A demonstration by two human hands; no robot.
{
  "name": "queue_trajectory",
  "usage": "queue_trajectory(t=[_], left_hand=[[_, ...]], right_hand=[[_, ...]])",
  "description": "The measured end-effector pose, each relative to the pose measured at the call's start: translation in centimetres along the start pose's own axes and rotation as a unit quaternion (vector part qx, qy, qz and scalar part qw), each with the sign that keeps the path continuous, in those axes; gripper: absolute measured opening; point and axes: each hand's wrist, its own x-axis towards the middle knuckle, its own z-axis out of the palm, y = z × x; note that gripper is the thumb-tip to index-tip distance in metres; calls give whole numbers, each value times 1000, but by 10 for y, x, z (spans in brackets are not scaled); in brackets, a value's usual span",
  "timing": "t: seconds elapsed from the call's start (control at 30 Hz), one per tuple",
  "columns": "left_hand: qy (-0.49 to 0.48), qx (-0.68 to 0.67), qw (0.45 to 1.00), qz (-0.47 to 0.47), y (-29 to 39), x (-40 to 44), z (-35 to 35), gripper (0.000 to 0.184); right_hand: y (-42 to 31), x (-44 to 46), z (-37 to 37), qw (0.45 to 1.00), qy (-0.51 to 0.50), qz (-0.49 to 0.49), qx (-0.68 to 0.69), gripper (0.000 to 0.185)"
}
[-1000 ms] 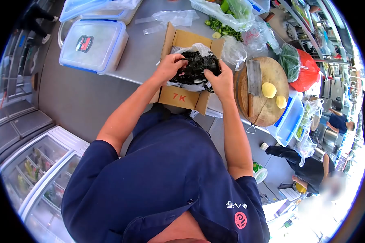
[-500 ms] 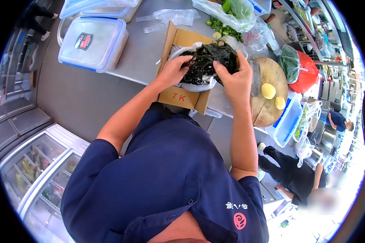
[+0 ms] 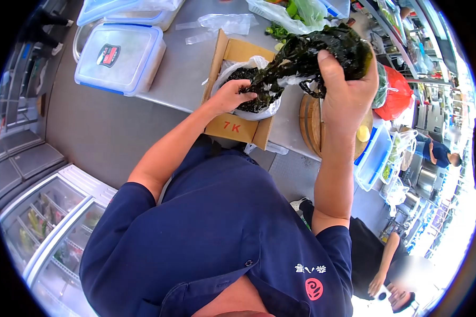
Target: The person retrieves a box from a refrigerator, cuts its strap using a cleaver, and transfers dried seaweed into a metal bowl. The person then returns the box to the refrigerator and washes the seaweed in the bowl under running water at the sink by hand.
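Observation:
A clump of dark, wet-looking seaweed (image 3: pixel 322 50) stretches from the open cardboard box (image 3: pixel 231 127) up to the right. My right hand (image 3: pixel 349 90) grips its raised end above the round chopping board (image 3: pixel 310 124), thumb on top. At the box, my left hand (image 3: pixel 231 96) pinches the lower part of the seaweed. More dark seaweed lies beneath, in a white plastic bag (image 3: pixel 272 109) lining the box. A pale yellow peeled piece (image 3: pixel 363 133) shows on the board beside my right forearm.
Lidded plastic containers (image 3: pixel 122 58) stand at the table's left. Bagged greens (image 3: pixel 301 13) lie at the back. Right of the board are a red bag (image 3: pixel 395 95) and a blue-rimmed tray (image 3: pixel 373 161). A person in black (image 3: pixel 370 259) is at the lower right, another farther back.
My right hand has moved up and right, lifting one end of the seaweed out of the box. My left hand stays near the box. The person in black has come closer.

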Motion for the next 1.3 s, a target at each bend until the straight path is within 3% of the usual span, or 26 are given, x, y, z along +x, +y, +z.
queue_trajectory(t=[0.1,0.27,0.33,0.47,0.53,0.57,0.67,0.83,1.03,1.23,1.27,1.3], left_hand=[[2,16,1000,-4,10,-3,-3,11],[30,0,1000,-5,5,-7,-9,14],[17,68,997,17,5,-7,-16,14],[7,66,998,-10,55,-16,-6,13],[12,-38,998,52,65,-13,0,16],[14,-45,998,49,75,-16,1,31],[-28,-42,992,118,95,-16,2,38],[-70,-32,988,133,132,-21,0,37],[-100,-103,983,114,161,-18,-3,28],[-61,-10,996,66,116,-11,-12,24],[-49,5,998,36,101,-9,-15,24],[-62,14,998,27,74,-4,-23,41]], right_hand=[[-7,7,-2,999,13,-42,8,27],[-14,17,-7,998,17,-29,49,30],[-19,23,-13,997,8,-27,67,35],[-32,39,-16,992,37,-62,107,37],[-69,38,-2,997,16,-70,25,40],[-70,40,5,993,47,-100,37,38],[-74,47,7,986,80,-139,42,35],[-104,54,7,976,37,-212,32,32],[-100,65,-15,980,43,-188,44,34],[-53,41,-11,998,7,-40,57,33],[-36,35,-13,999,-22,-29,-25,32],[-27,26,-9,995,-50,-24,-87,30]])
